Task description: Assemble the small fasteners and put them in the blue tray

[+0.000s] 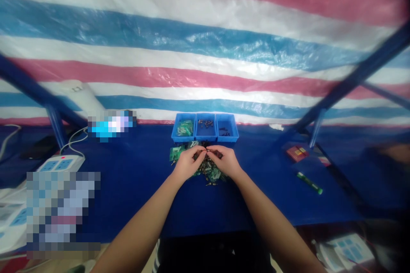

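My left hand [186,163] and my right hand [226,161] meet over a heap of small green circuit boards [208,172] on the blue table [134,179]. Both hands have their fingers pinched together at the fingertips around a tiny part I cannot make out. More green boards [175,152] lie just left of my left hand. Behind the heap stand three blue bins [205,127] side by side: the left one holds green boards, the middle and right ones hold small dark parts.
A white power strip [60,164] with a cable lies at the left. A red box [297,153] and a green pen-like tool [309,182] lie at the right. Blue frame posts [352,79] slant up both sides. A striped tarp [205,51] hangs behind.
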A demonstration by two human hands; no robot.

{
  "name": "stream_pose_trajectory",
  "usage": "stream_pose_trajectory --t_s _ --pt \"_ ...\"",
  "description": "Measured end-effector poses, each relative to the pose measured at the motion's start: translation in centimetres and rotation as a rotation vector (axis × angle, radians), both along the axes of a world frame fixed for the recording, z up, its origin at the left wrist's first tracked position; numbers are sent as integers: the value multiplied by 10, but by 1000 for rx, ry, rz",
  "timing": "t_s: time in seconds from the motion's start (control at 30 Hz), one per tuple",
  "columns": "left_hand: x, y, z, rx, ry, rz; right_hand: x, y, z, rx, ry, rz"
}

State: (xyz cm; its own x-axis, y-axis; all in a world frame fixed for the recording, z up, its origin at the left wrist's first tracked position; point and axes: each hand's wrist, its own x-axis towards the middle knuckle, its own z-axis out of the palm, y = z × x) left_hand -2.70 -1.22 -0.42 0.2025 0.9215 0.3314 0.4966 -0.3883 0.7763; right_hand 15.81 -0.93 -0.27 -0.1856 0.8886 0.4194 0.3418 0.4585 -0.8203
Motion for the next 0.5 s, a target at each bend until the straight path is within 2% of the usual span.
stream_pose_trajectory --t_s 0.5 --pt "0 1 -1 44 -27 8 2 -1 3 0 -24 -6"
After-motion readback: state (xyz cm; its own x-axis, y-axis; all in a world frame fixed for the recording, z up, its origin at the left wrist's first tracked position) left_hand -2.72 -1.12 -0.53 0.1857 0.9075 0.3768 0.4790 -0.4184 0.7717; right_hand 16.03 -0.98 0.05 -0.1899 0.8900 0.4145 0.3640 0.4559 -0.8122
